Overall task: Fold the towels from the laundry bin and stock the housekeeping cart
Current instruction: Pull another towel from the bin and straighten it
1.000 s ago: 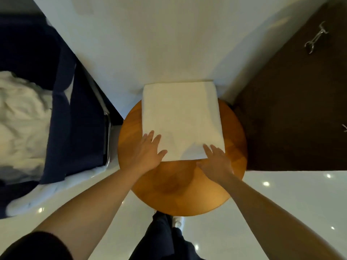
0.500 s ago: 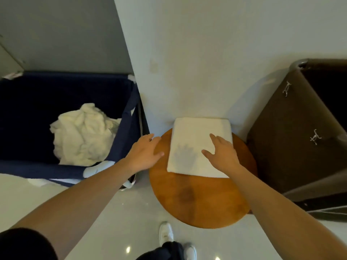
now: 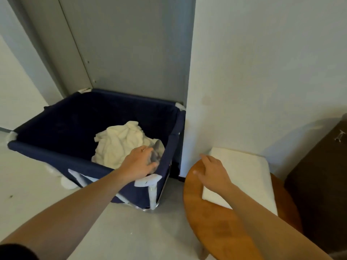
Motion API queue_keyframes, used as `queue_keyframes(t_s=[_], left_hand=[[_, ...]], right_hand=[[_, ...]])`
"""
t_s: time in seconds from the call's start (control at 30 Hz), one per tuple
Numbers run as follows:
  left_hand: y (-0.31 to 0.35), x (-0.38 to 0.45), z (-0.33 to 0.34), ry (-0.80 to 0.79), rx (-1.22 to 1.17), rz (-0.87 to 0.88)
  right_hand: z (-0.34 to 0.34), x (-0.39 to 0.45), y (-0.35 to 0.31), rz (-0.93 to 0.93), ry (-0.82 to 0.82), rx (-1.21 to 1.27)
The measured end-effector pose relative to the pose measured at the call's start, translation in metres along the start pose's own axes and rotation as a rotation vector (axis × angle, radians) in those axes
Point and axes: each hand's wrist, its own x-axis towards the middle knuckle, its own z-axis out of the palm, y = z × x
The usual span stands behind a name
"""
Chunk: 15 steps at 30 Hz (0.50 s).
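The fingers [image 3: 150,158] of the left hand [image 3: 139,166] are curled downward over the near right corner of the navy laundry bin [image 3: 56,158], just above the crumpled white towels [image 3: 120,145]. Whether they already grip cloth cannot be told, since the fingertips are blurred against a grey shadow. The right hand [image 3: 212,171] hovers with its fingers loosely spread and holds nothing, over the left edge of the folded white towel [image 3: 244,177].

Seen from the wearer's head, the bin sits on the floor at about ten o'clock, against a grey door. The round wooden counter [image 3: 216,222] stands at about three o'clock, carrying the folded towel against the white wall. The towel probably lies there because the counter serves as the folding surface. The left hand appears to be reaching for the next piece to fold.

Counted: one bin, one heap of unfolded towels whose number cannot be told, one folded towel, one counter, two hands. A dark brown piece of furniture [image 3: 323,184] stands at the far right; whether it is the housekeeping cart cannot be told.
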Motion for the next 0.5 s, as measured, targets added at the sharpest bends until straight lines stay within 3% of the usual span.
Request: queue_keyframes(t_s=[0.3, 0.5], left_hand=[[-0.178, -0.003, -0.055, -0.011, -0.01, -0.127], [-0.264, -0.001, -0.071, -0.026, -0.079, -0.215]], right_hand=[[0.063, 0.067, -0.155, -0.095, -0.08, -0.004], [0.106, 0.093, -0.213, -0.061, -0.178, 0.004]])
